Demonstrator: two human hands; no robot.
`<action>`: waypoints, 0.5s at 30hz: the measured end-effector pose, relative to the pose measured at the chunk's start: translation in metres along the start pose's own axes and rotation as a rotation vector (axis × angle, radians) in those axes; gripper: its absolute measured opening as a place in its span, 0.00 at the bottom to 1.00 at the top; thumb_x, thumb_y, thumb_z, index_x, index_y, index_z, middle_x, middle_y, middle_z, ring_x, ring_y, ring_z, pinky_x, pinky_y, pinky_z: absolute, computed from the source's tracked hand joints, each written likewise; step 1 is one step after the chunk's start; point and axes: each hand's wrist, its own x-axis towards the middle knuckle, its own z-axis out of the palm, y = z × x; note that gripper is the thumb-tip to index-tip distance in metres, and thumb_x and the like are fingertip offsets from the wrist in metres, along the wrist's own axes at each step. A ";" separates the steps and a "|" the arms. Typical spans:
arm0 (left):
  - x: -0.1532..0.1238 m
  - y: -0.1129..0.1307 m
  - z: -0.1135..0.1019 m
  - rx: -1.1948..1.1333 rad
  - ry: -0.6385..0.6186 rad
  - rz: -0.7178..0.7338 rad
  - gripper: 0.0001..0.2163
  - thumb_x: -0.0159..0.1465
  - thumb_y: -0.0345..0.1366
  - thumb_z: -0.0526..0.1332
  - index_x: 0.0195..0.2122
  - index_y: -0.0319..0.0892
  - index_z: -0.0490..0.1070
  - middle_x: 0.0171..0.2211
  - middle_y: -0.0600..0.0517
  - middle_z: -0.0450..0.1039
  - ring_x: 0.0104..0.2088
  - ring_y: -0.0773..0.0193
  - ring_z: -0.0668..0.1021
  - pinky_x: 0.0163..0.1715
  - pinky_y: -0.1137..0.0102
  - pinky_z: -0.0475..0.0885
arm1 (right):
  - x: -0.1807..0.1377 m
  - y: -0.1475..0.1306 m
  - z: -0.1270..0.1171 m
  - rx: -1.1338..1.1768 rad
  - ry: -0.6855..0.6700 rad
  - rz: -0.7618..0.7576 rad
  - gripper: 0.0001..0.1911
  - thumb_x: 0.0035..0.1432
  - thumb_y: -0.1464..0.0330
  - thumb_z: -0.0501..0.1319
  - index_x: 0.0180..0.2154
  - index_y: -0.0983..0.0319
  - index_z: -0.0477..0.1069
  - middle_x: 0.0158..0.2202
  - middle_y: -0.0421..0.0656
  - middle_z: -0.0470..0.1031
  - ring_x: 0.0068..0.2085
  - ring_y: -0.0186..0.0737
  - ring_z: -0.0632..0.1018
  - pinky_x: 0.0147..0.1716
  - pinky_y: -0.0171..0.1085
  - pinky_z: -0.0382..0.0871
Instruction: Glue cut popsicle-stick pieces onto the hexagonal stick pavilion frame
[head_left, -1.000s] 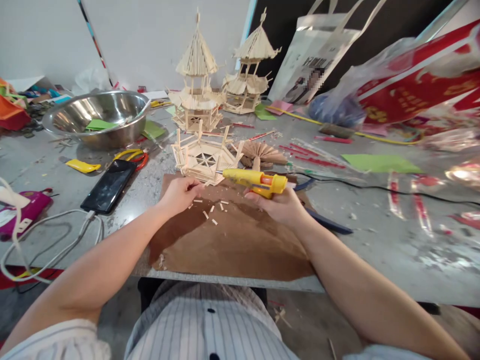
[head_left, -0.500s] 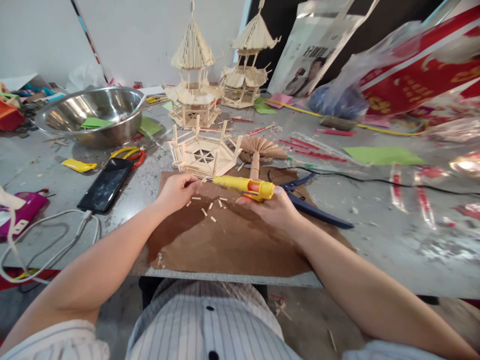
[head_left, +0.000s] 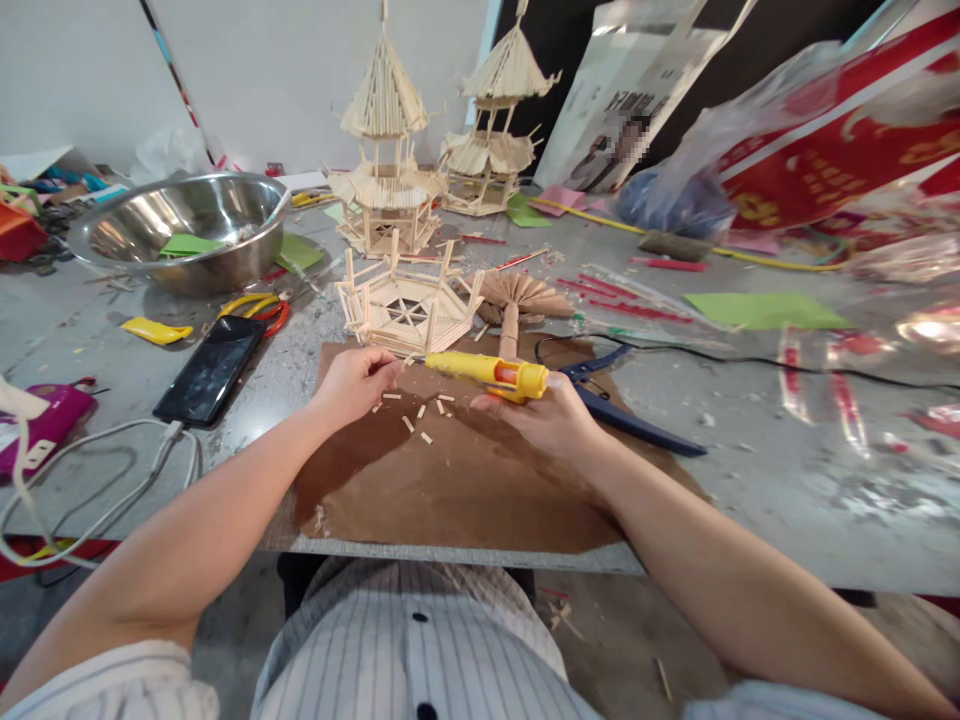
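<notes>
My right hand [head_left: 551,418] is closed round a yellow glue gun [head_left: 487,372] whose nozzle points left toward my left hand. My left hand [head_left: 356,381] is pinched shut on a small wooden stick piece at the nozzle tip; the piece itself is barely visible. Both hands hover over a brown sheet [head_left: 465,480] strewn with several short stick bits [head_left: 420,412]. Just beyond the hands sits a hexagonal stick base [head_left: 405,305] with upright posts.
Two finished stick pagodas [head_left: 384,150] [head_left: 495,120] stand behind. A steel bowl [head_left: 187,225], phone [head_left: 210,368] with cable, yellow cutter [head_left: 156,330], blue-handled pliers [head_left: 630,415], black cord, a fan of sticks [head_left: 521,295], green paper [head_left: 757,310] and plastic bags lie around.
The view shifted slightly at first; both hands with the glue gun drew a little lower and left toward the stick base. In the last half second almost nothing moved.
</notes>
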 end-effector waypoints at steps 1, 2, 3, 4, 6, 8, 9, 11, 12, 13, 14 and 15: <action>0.000 0.000 0.000 -0.001 -0.003 0.000 0.11 0.58 0.41 0.55 0.25 0.39 0.66 0.21 0.54 0.70 0.14 0.74 0.69 0.15 0.78 0.62 | 0.000 0.001 0.000 -0.002 -0.003 0.001 0.16 0.44 0.56 0.64 0.33 0.60 0.72 0.30 0.42 0.75 0.30 0.41 0.75 0.31 0.38 0.71; 0.000 0.000 0.000 -0.002 -0.005 -0.001 0.11 0.58 0.41 0.55 0.25 0.39 0.66 0.21 0.54 0.71 0.14 0.74 0.69 0.15 0.78 0.62 | 0.000 0.001 0.000 -0.003 -0.003 0.002 0.16 0.44 0.56 0.64 0.33 0.60 0.72 0.30 0.42 0.75 0.30 0.41 0.75 0.31 0.38 0.71; 0.000 0.000 0.000 -0.001 -0.005 -0.003 0.11 0.58 0.41 0.55 0.25 0.39 0.66 0.21 0.54 0.71 0.14 0.74 0.69 0.15 0.78 0.62 | 0.000 0.002 0.000 -0.003 0.000 0.002 0.17 0.44 0.56 0.64 0.33 0.60 0.72 0.30 0.42 0.75 0.30 0.41 0.75 0.31 0.38 0.71; 0.000 0.000 0.000 0.000 -0.004 -0.003 0.11 0.58 0.41 0.55 0.25 0.39 0.66 0.22 0.54 0.71 0.14 0.74 0.69 0.15 0.78 0.63 | 0.000 0.002 0.000 -0.004 0.002 0.001 0.17 0.45 0.55 0.64 0.33 0.60 0.72 0.30 0.42 0.75 0.30 0.40 0.75 0.31 0.38 0.71; 0.000 0.000 0.000 0.004 -0.004 0.000 0.11 0.58 0.40 0.55 0.25 0.39 0.66 0.21 0.54 0.71 0.14 0.74 0.69 0.15 0.78 0.62 | 0.000 0.003 -0.001 -0.010 0.008 -0.008 0.16 0.45 0.56 0.64 0.33 0.60 0.73 0.29 0.42 0.74 0.29 0.41 0.75 0.31 0.38 0.71; 0.000 0.001 -0.001 0.005 -0.005 0.005 0.11 0.58 0.40 0.55 0.24 0.39 0.66 0.21 0.55 0.70 0.14 0.74 0.69 0.15 0.78 0.62 | 0.001 0.004 -0.002 -0.020 0.010 -0.022 0.16 0.46 0.56 0.63 0.33 0.60 0.73 0.29 0.42 0.74 0.29 0.41 0.75 0.31 0.38 0.71; 0.000 0.001 -0.001 0.004 -0.005 0.005 0.11 0.58 0.40 0.55 0.24 0.39 0.66 0.20 0.55 0.69 0.14 0.74 0.69 0.15 0.78 0.62 | 0.001 0.003 -0.002 -0.025 0.011 -0.028 0.16 0.46 0.56 0.63 0.33 0.60 0.73 0.29 0.42 0.74 0.30 0.42 0.75 0.31 0.39 0.71; 0.000 0.001 -0.002 0.004 -0.004 0.005 0.11 0.58 0.40 0.55 0.24 0.39 0.66 0.20 0.55 0.69 0.14 0.74 0.69 0.15 0.78 0.62 | 0.002 0.002 -0.003 -0.037 0.014 -0.037 0.15 0.46 0.56 0.63 0.33 0.59 0.73 0.29 0.42 0.74 0.30 0.42 0.75 0.32 0.40 0.71; 0.000 0.001 -0.002 0.004 -0.002 0.006 0.11 0.58 0.40 0.55 0.24 0.39 0.66 0.20 0.55 0.69 0.14 0.74 0.69 0.15 0.78 0.63 | 0.002 0.002 -0.003 -0.044 0.012 -0.040 0.15 0.46 0.56 0.63 0.33 0.59 0.73 0.29 0.42 0.74 0.30 0.42 0.75 0.32 0.40 0.71; 0.000 0.001 -0.002 0.005 -0.001 0.006 0.11 0.58 0.41 0.55 0.24 0.39 0.66 0.20 0.55 0.70 0.14 0.74 0.69 0.16 0.78 0.63 | 0.002 0.002 -0.003 -0.048 0.012 -0.041 0.15 0.46 0.55 0.63 0.33 0.59 0.73 0.29 0.43 0.74 0.30 0.42 0.75 0.32 0.40 0.71; 0.000 0.001 -0.002 0.005 0.001 0.006 0.11 0.58 0.41 0.54 0.24 0.39 0.66 0.20 0.55 0.69 0.14 0.74 0.69 0.16 0.78 0.63 | 0.002 0.001 -0.003 -0.048 0.015 -0.039 0.16 0.46 0.55 0.63 0.32 0.60 0.73 0.29 0.43 0.74 0.30 0.42 0.75 0.32 0.40 0.71; 0.000 0.001 -0.002 0.003 0.000 0.005 0.11 0.58 0.41 0.54 0.24 0.39 0.66 0.19 0.55 0.69 0.14 0.74 0.69 0.16 0.78 0.63 | 0.001 0.001 -0.003 -0.047 0.015 -0.034 0.16 0.46 0.55 0.63 0.32 0.60 0.73 0.29 0.43 0.74 0.29 0.42 0.75 0.31 0.40 0.71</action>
